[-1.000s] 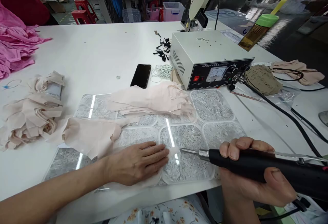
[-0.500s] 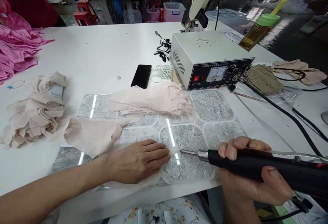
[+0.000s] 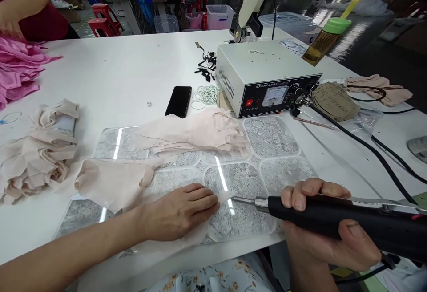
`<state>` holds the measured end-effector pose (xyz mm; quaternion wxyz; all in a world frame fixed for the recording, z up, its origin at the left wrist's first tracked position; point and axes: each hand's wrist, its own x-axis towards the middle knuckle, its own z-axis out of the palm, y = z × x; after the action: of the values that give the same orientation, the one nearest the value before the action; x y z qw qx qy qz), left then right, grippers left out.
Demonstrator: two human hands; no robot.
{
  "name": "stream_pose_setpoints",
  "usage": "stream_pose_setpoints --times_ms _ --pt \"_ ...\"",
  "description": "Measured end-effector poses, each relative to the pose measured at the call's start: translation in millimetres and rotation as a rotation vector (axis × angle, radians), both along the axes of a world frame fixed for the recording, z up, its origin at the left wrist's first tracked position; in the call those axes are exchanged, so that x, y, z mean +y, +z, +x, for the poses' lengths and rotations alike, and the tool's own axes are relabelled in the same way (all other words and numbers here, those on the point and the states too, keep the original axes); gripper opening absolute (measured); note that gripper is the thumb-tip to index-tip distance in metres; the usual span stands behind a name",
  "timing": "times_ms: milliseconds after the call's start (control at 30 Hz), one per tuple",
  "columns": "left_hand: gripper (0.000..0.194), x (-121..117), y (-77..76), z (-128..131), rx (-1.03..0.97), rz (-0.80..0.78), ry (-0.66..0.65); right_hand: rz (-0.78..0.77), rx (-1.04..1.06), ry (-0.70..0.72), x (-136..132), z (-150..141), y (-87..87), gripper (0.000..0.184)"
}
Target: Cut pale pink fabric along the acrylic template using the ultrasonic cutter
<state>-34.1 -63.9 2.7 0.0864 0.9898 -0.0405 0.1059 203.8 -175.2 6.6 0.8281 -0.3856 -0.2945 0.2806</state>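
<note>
My left hand lies flat on a thin, pale beige fabric piece, fingers stretched out and pointing right. Much of that piece is hidden under the hand and forearm; a small pale end pokes out past the fingertips. In my right hand is a black handheld ultrasonic welder, fingers and thumb wrapped around its body. Its narrow metal tip points left, at the fabric end just beyond my left fingertips; whether it touches cannot be told. Underneath is a clear-topped, grey stone-patterned mat.
More beige pieces lie behind my left hand, with a bundled stack at left. A phone, elastic loops and a control box stand farther back. A cable crosses the right side. Another person stands beside pink fabric.
The view has shifted slightly. My hands and the welder keep nearly the same place over the fabric. The other person's hand has come down to the pink fabric.
</note>
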Motion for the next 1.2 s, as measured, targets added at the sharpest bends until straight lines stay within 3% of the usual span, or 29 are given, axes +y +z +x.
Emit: stream_pose_setpoints --times_ms 1200 --pt "0.039 1.7 2.1 -4.2 0.068 0.134 -0.058 0.051 0.021 0.0 -0.9 -2.6 -3.2 0.024"
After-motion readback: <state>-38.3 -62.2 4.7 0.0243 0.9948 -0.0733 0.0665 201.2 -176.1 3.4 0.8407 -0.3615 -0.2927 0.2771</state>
